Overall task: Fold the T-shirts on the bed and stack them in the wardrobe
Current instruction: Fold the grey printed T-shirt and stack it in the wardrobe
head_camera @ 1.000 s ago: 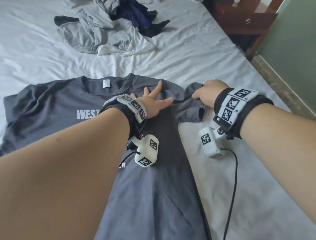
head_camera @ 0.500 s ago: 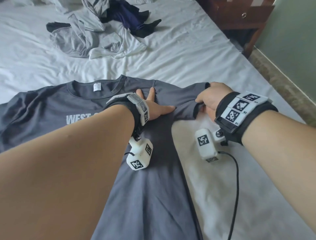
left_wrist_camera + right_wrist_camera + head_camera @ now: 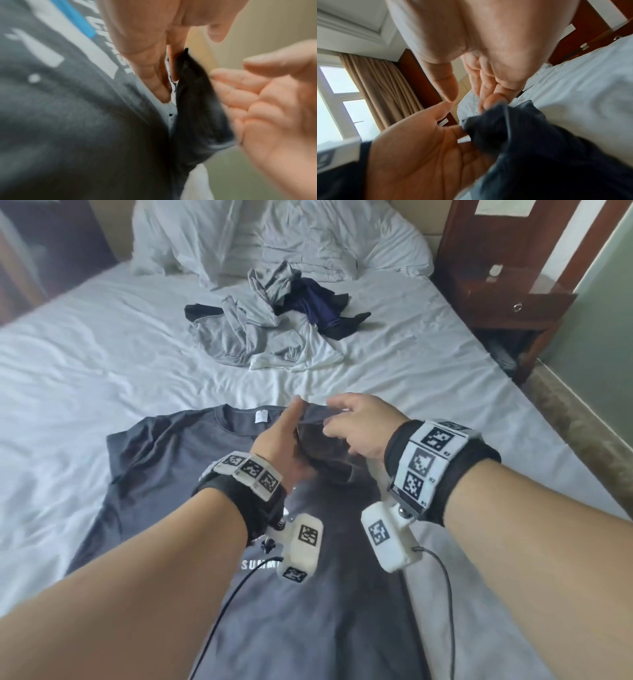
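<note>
A dark grey T-shirt (image 3: pixel 191 484) lies spread on the bed (image 3: pixel 85 364) at frame centre. The right hand (image 3: pixel 359 426) pinches its lifted sleeve; the left hand (image 3: pixel 281 446), fingers straight, presses against the fold.

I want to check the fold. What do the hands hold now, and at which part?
The right hand pinches the dark grey T-shirt at its sleeve, lifted off the bed. The left hand stands flat against the fold and grips nothing.
</note>
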A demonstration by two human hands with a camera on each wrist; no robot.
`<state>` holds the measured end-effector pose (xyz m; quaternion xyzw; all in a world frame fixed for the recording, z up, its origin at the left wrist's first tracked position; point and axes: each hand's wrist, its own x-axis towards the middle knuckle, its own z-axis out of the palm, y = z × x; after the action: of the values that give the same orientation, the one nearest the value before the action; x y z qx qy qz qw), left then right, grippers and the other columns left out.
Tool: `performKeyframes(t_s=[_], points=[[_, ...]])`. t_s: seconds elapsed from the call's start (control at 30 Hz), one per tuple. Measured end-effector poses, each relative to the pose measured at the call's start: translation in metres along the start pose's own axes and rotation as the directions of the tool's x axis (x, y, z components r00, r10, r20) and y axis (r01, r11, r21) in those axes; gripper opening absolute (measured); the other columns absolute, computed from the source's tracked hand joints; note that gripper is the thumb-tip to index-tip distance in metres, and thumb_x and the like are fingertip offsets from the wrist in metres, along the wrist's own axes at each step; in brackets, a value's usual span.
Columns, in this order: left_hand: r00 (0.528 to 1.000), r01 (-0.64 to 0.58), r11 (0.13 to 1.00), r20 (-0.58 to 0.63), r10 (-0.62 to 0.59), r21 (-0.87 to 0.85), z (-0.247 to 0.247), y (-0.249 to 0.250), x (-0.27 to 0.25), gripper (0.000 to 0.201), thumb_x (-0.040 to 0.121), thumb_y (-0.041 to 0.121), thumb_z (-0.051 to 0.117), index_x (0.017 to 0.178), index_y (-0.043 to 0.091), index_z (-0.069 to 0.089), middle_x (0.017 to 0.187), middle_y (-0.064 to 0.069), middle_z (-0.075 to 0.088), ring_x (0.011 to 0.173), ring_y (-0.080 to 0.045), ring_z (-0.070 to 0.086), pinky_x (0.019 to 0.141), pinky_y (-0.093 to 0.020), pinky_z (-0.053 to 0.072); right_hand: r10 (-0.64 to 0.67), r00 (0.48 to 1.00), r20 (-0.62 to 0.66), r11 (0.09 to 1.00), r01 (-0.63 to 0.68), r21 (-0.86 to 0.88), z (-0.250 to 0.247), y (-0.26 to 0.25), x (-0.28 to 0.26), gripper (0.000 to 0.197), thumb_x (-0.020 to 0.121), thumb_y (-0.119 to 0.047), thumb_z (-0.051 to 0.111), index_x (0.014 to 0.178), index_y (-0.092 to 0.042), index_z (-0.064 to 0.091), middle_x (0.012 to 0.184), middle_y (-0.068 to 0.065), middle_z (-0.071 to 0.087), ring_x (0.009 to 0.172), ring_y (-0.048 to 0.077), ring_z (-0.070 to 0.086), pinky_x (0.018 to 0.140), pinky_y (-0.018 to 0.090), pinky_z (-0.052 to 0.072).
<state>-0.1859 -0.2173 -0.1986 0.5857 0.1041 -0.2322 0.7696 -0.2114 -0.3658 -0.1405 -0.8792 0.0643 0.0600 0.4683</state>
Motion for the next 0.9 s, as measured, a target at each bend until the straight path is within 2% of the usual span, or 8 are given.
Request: performKeyframes(t_s=[0.1,0.2,0.33,0.47,0.57,0.7,0.8,0.9], points=[[0.991,0.105,0.994,-0.087,-0.102,0.032,-0.009,-0.026,0.000,0.039,0.087,0.026,0.079,0.120,0.009,0.068,0.123,-0.019,0.071,0.110,-0.037,0.070,0.095,-0.054,0.057,0.023,0.996,-0.082,0.995,-0.031,-0.099,0.005,0.010,0.004,0.048,0.091,-0.019,0.060,0.139,-0.026,0.057,0.131,0.000,0.064,0.105,0.020,0.066,0.088,0.033,0.055],[0.984,0.093,0.992,-0.145,-0.104,-0.079,-0.012,-0.040,0.008,0.022,0.095,0.002,0.066,0.116,0.006,0.063,0.120,-0.024,0.070,0.108,-0.041,0.070,0.084,-0.060,0.059,0.059,0.998,-0.028,0.941,-0.065,-0.333,0.013,0.032,0.002,0.052,0.094,-0.016,0.056,0.144,-0.027,0.052,0.136,0.000,0.061,0.114,0.025,0.062,0.094,0.029,0.049],[0.978,0.099,0.973,-0.159,-0.134,-0.211,-0.013,-0.040,0.012,0.018,0.103,0.004,0.054,0.120,0.010,0.057,0.124,-0.023,0.069,0.106,-0.043,0.071,0.066,-0.055,0.062,0.033,0.999,0.027,0.786,-0.009,-0.618,0.018,0.046,0.003,0.080,0.091,-0.017,0.061,0.159,-0.032,0.023,0.157,0.007,0.036,0.140,0.036,0.035,0.114,0.034,0.030],[0.977,0.133,0.955,-0.130,-0.172,-0.265,-0.020,-0.044,0.014,0.029,0.108,0.023,0.048,0.133,0.013,0.055,0.122,-0.019,0.070,0.092,-0.040,0.074,0.061,-0.049,0.063,0.048,0.987,0.156,0.737,0.071,-0.672,0.022,0.047,0.018,0.098,0.084,-0.014,0.067,0.162,-0.024,0.009,0.170,0.000,0.008,0.155,0.028,0.006,0.124,0.031,0.011],[0.973,0.156,0.943,-0.118,-0.197,-0.293,-0.022,-0.042,0.018,0.045,0.108,0.041,0.043,0.138,0.010,0.054,0.122,-0.020,0.070,0.096,-0.039,0.073,0.060,-0.045,0.062,0.190,0.962,0.196,0.701,0.007,-0.714,0.024,0.051,0.024,0.109,0.078,-0.021,0.070,0.162,-0.026,0.001,0.170,-0.004,-0.006,0.156,0.029,-0.009,0.126,0.039,0.012],[0.974,0.177,0.954,-0.096,-0.205,-0.244,-0.026,-0.042,0.021,0.063,0.104,0.062,0.035,0.145,0.017,0.049,0.113,-0.019,0.072,0.085,-0.034,0.075,0.059,-0.039,0.060,0.294,0.943,0.159,0.624,-0.063,-0.779,0.021,0.050,0.030,0.130,0.051,-0.035,0.059,0.161,-0.028,-0.011,0.169,0.001,-0.013,0.156,0.027,-0.011,0.126,0.044,0.008],[0.975,0.194,0.953,-0.061,-0.214,-0.235,-0.026,-0.040,0.018,0.057,0.100,0.054,0.054,0.140,0.014,0.053,0.113,-0.022,0.073,0.087,-0.036,0.077,0.063,-0.043,0.063,0.266,0.958,0.107,0.623,-0.086,-0.777,0.024,0.048,0.036,0.124,0.054,-0.035,0.058,0.160,-0.034,-0.007,0.169,0.001,-0.013,0.156,0.028,-0.009,0.125,0.050,0.010],[0.978,0.189,0.968,-0.059,-0.201,-0.164,-0.025,-0.041,0.016,0.029,0.097,0.021,0.066,0.120,0.003,0.064,0.098,-0.017,0.076,0.075,-0.029,0.077,0.057,-0.036,0.062,0.044,0.998,0.039,0.675,-0.001,-0.738,0.027,0.042,0.035,0.095,0.069,-0.028,0.065,0.154,-0.029,0.021,0.166,0.004,0.007,0.151,0.032,0.008,0.122,0.047,0.021]])
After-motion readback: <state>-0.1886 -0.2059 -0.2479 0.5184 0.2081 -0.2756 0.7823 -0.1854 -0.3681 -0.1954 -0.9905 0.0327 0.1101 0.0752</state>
